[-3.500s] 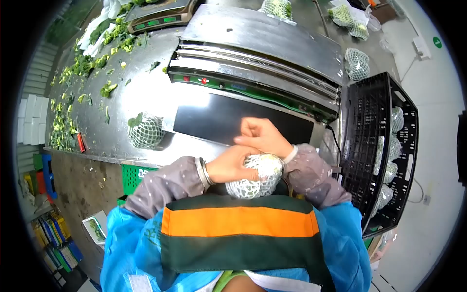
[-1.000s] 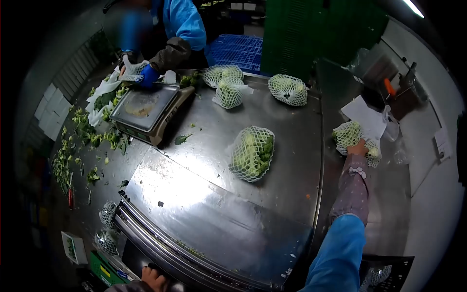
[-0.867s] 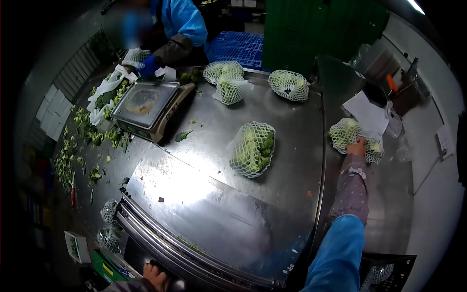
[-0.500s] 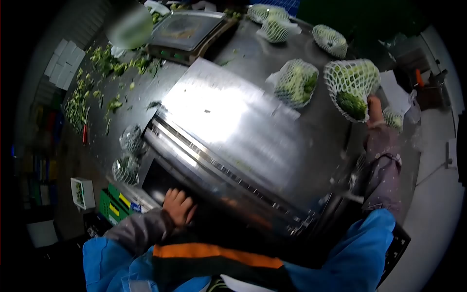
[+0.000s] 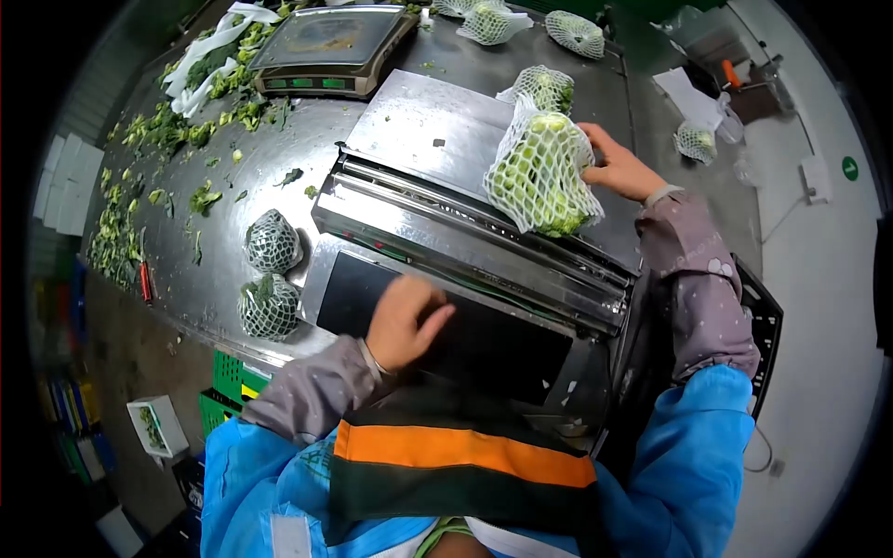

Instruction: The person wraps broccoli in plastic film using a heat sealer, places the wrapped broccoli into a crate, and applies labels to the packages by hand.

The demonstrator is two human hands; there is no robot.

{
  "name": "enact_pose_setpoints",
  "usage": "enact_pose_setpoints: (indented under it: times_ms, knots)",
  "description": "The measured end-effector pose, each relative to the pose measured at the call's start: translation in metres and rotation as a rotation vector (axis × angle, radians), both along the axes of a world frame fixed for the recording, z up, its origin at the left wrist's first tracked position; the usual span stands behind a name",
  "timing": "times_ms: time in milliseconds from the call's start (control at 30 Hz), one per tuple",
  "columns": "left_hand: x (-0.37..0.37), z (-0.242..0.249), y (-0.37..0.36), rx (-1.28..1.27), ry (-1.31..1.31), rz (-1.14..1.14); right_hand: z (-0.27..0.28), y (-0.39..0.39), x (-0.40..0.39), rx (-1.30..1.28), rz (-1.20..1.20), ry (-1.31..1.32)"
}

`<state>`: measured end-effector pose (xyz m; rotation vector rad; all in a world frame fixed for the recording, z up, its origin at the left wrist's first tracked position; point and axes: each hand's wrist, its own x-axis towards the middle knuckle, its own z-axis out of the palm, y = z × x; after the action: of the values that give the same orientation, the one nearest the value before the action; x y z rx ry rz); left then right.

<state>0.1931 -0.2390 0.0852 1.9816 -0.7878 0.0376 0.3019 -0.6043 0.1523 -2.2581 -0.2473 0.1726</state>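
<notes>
My right hand [image 5: 619, 166] grips the side of a green vegetable in a white foam net [image 5: 539, 177], held over the back edge of the metal wrapping machine [image 5: 419, 223]. Behind it another netted vegetable [image 5: 545, 89] lies on the steel table. Above the machine's black plate [image 5: 446, 325], my left hand [image 5: 406, 322] is blurred, its fingers curled; whether it holds anything is hidden. Two netted broccoli heads, one behind [image 5: 273, 240] and one nearer me [image 5: 269, 306], stand left of the machine.
A scale [image 5: 330, 42] stands at the back left beside broccoli scraps [image 5: 167, 130]. More netted vegetables [image 5: 575, 34] lie at the back. A red-handled knife [image 5: 145, 282] is near the left edge. Green crates [image 5: 228, 377] stand below the table.
The view has shifted. My right hand has brought the netted vegetable from the right to over the machine. My left hand has risen from the machine's front edge to above the black plate.
</notes>
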Motion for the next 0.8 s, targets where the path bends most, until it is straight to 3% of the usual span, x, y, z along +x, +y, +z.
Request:
enact_pose_setpoints:
  times_ms: [33, 133, 167, 233, 333, 400, 533, 800]
  knots:
    - [0.019, 0.022, 0.005, 0.039, -0.113, -0.031, 0.017, 0.002, -0.013, 0.051, -0.136, 0.165]
    - [0.083, 0.058, 0.01, 0.026, -0.259, 0.08, 0.042, 0.004, -0.059, -0.021, -0.291, -0.123]
    - [0.108, 0.066, 0.013, 0.195, -0.38, 0.049, 0.043, 0.002, -0.074, -0.011, -0.305, -0.082]
    - [0.145, 0.059, 0.012, 0.385, -0.362, 0.037, 0.036, -0.003, -0.106, 0.016, -0.346, -0.008]
    - [0.18, 0.043, 0.01, 0.613, -0.298, -0.038, 0.023, -0.005, -0.149, 0.04, -0.512, -0.16]
    - [0.178, 0.052, 0.007, 0.611, -0.304, -0.058, 0.009, -0.014, -0.168, 0.215, -0.666, -0.14]
    - [0.173, 0.057, 0.0, 0.67, -0.341, -0.173, -0.004, -0.008, -0.191, 0.031, -0.69, -0.112]
    - [0.169, 0.052, 0.002, 0.666, -0.276, -0.108, -0.005, 0.027, -0.195, -0.267, -0.462, -0.125]
